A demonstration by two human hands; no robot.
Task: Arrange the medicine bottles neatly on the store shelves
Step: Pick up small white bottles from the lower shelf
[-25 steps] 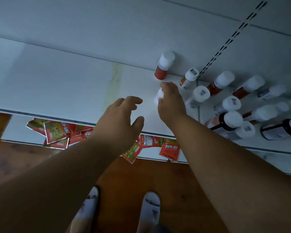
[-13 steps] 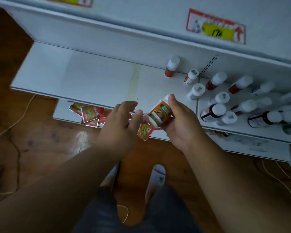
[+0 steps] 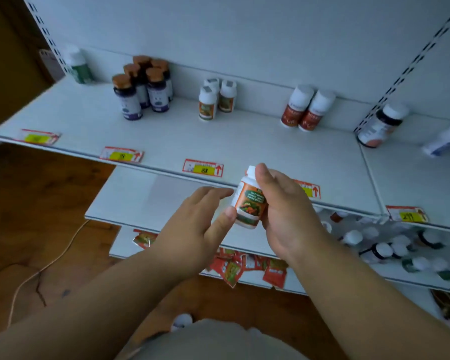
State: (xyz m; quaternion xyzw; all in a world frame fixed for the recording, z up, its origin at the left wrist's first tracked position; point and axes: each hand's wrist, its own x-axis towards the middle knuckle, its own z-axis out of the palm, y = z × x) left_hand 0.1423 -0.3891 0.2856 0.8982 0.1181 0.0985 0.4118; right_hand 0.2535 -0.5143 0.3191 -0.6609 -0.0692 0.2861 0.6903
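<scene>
Fingers (image 3: 264,175) of the right hand (image 3: 287,214) are curled round an orange-label bottle (image 3: 248,203), thumb over the white cap, bottle upright with a slight tilt, held in the air in front of the upper shelf edge. Left hand (image 3: 192,227) sits at 9 o'clock of the bottle, fingers loosely extended, thumb tip touching the bottle's lower label, not wrapped round it. Largest first: upper shelf (image 3: 218,141) spans the view, white, with red-yellow price tags (image 3: 204,168) along its front edge. On it, far 10 o'clock, a green-label bottle (image 3: 79,67) stands against the upright. At 11 o'clock a cluster of brown-capped bottles (image 3: 143,87), standing, packed together. At 12 o'clock three small orange-label white-capped bottles (image 3: 216,98), same look as the held one, standing close together. At 1 o'clock two red-label bottles (image 3: 305,109), side by side, touching. At 2 o'clock, past the slotted upright, a dark-collared bottle (image 3: 379,126) standing, and a blurred white bottle (image 3: 443,142) beside it that looks tipped over. Lower shelf (image 3: 130,198) sits below the hands; its right part at 4 o'clock carries a loose crowd of white-capped bottles (image 3: 390,245), too blurred to sort. Bottom shelf at 6 o'clock holds scattered red sachets (image 3: 231,268). Wood floor (image 3: 50,216) at 8 o'clock, a thin cable (image 3: 50,263) lying across it.
</scene>
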